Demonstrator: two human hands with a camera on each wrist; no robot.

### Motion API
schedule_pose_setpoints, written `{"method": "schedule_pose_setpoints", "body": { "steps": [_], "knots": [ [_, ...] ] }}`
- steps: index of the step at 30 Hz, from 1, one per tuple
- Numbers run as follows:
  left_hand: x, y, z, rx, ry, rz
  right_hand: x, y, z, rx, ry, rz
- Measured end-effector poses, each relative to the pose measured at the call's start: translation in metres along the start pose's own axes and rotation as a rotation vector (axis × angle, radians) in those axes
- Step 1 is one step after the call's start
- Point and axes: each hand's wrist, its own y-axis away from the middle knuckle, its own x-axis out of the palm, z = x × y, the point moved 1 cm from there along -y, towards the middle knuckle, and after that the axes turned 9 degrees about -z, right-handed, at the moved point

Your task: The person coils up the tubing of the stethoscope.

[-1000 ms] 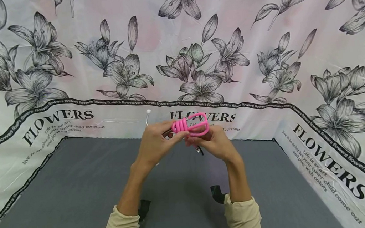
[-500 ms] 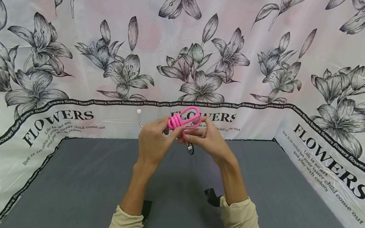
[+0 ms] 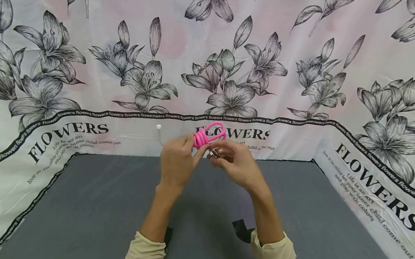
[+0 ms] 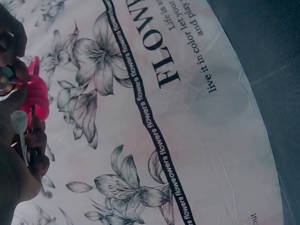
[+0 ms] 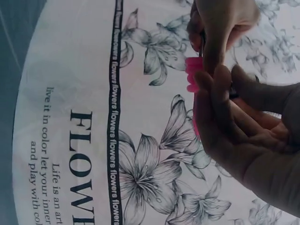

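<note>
A stethoscope is held up in both hands above the grey table, its pink tubing (image 3: 201, 138) coiled in several turns, with a loop standing out to the right. My left hand (image 3: 176, 162) grips the coil and the metal ear tubes. One white ear tip (image 3: 158, 127) sticks up past that hand, and the left wrist view shows the white ear tip (image 4: 18, 122) close up. With thumb and fingers, my right hand (image 3: 238, 163) pinches the silver and dark chest piece (image 3: 214, 153) just below the loop. Fingers hide part of the chest piece in the right wrist view.
The grey tabletop (image 3: 118, 209) spreads beneath both arms. Behind it and along its sides hangs a white and pink cloth (image 3: 174, 79) printed with lilies and lettering. Black straps (image 3: 242, 230) show at the wrists.
The coil has shifted slightly left and up since the first frame. The chest piece, hanging below the hands before, is now up between the right fingers, which have moved onto it from the loop.
</note>
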Motion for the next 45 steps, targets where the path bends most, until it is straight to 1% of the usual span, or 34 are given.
{"method": "schedule_pose_setpoints", "body": {
  "steps": [2,6,8,9,12,14,16,18,20,22,26,28,33,35,36,38,39,42,45],
  "knots": [
    [0.002,0.001,-0.002,0.021,-0.009,0.013,0.003,0.001,0.001,-0.111,0.108,-0.089],
    [0.001,0.000,-0.003,0.020,-0.022,0.032,0.008,-0.001,0.001,-0.362,0.371,-0.248],
    [-0.001,-0.001,-0.003,0.024,-0.025,0.045,0.010,-0.002,0.000,-0.452,0.470,-0.317],
    [-0.002,-0.002,-0.004,0.027,-0.026,0.052,0.011,-0.003,-0.001,-0.488,0.502,-0.344],
    [-0.003,-0.002,-0.004,0.028,-0.013,0.073,0.013,-0.005,-0.005,-0.517,0.540,-0.391],
    [-0.002,-0.001,-0.004,0.027,0.001,0.071,0.014,-0.007,-0.008,-0.490,0.535,-0.392],
    [0.001,0.000,-0.005,0.033,0.024,0.063,0.014,-0.007,-0.012,-0.417,0.488,-0.391],
    [0.004,0.002,-0.007,0.047,0.048,0.051,0.014,-0.008,-0.015,-0.344,0.413,-0.413],
    [0.007,0.003,-0.011,0.064,0.064,0.034,0.013,-0.008,-0.017,-0.279,0.330,-0.453],
    [0.009,0.004,-0.015,0.069,0.070,0.013,0.012,-0.007,-0.018,-0.238,0.241,-0.509],
    [0.010,0.005,-0.019,0.057,0.054,-0.025,0.013,-0.010,-0.019,-0.206,0.095,-0.594],
    [0.009,0.004,-0.021,0.063,0.043,-0.041,0.014,-0.012,-0.017,-0.199,0.035,-0.641],
    [0.007,0.001,-0.027,0.092,0.039,-0.082,0.011,-0.013,-0.014,-0.179,-0.050,-0.761],
    [0.007,0.000,-0.028,0.090,0.044,-0.091,0.008,-0.014,-0.014,-0.159,-0.079,-0.772],
    [0.007,0.000,-0.028,0.090,0.041,-0.095,0.006,-0.014,-0.015,-0.143,-0.106,-0.761],
    [0.007,0.000,-0.028,0.093,0.039,-0.104,0.001,-0.014,-0.015,-0.101,-0.189,-0.708],
    [0.007,0.000,-0.028,0.100,0.034,-0.109,-0.001,-0.014,-0.015,-0.064,-0.255,-0.669],
    [0.008,0.001,-0.030,0.132,0.024,-0.120,-0.010,-0.012,-0.016,0.077,-0.503,-0.531],
    [0.006,0.002,-0.028,0.153,0.009,-0.111,-0.014,-0.012,-0.018,0.220,-0.705,-0.428]
  ]
}}
